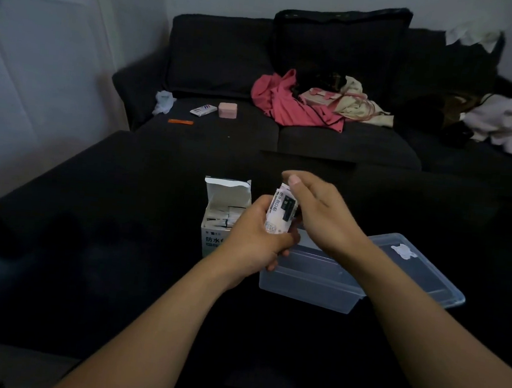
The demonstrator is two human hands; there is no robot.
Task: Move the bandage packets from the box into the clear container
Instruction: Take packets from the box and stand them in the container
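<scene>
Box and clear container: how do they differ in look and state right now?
The box is white printed card, standing upright with its flaps open and packets inside; the clear container is translucent plastic, low and wide, with no packets visible inside. The box stands left of the container. Both sit open on the dark surface.

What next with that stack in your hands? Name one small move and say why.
Probably lower the stack of bandage packets into the clear container. The left hand grips the stack, the right hand pinches its top, and it hangs just above the container's open near end. More packets remain in the box.
</scene>
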